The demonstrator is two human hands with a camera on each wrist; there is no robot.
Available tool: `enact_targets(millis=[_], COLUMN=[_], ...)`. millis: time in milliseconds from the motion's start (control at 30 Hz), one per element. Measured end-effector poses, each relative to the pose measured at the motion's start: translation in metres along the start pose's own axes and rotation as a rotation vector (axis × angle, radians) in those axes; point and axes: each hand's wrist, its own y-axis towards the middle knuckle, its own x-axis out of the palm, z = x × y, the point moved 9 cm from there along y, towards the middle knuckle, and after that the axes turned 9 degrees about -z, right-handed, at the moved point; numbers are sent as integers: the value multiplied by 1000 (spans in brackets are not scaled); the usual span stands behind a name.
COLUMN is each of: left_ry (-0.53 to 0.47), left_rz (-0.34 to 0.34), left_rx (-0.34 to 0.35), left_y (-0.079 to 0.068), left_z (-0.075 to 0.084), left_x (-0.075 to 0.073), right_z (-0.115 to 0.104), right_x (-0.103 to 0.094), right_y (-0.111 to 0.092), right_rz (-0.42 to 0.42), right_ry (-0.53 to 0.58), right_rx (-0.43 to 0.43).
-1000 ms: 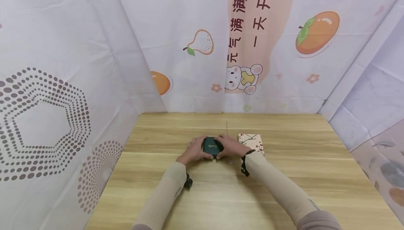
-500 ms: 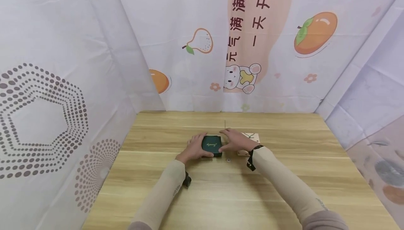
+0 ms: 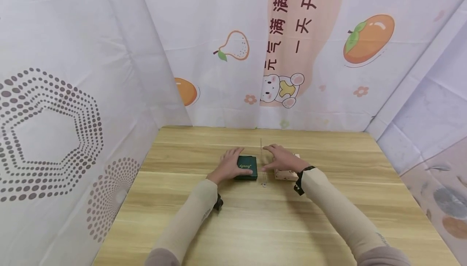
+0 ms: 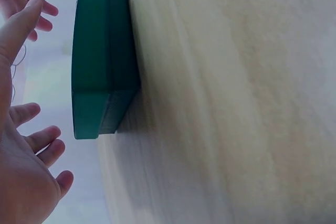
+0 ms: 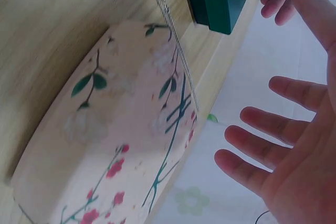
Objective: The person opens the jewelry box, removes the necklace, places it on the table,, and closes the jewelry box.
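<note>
A dark green box with gold lettering sits on the wooden table, its lid on, as the left wrist view of the green box also shows. My left hand is at the box's left side, fingers spread and curved, holding nothing. To the right of the box lies a thin silver chain with a small round end piece. My right hand hovers over the floral box, fingers loosely spread, thumb near the chain. Much of the floral box is hidden by that hand in the head view.
The wooden table runs back to a white printed curtain. More curtains hang at the left and right sides. A black band is on the right wrist.
Both hands held the green box a second ago. The right hand has let go and moved right, over the floral box; the left has loosened its hold. The green box now shows more fully.
</note>
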Motion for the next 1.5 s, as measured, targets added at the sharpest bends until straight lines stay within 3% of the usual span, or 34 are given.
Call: enact_targets(millis=[400,967,1500], left_ry=[21,66,39], left_rz=[-5,-13,-34], left_rx=[63,68,84], left_y=[12,20,24], left_z=[20,42,54], left_x=[-3,7,14], right_z=[17,43,62], right_x=[-9,-14,-11], right_y=[-14,-27,-35], right_rz=[17,39,32], right_ry=[-1,27,49], right_rx=[5,49,94])
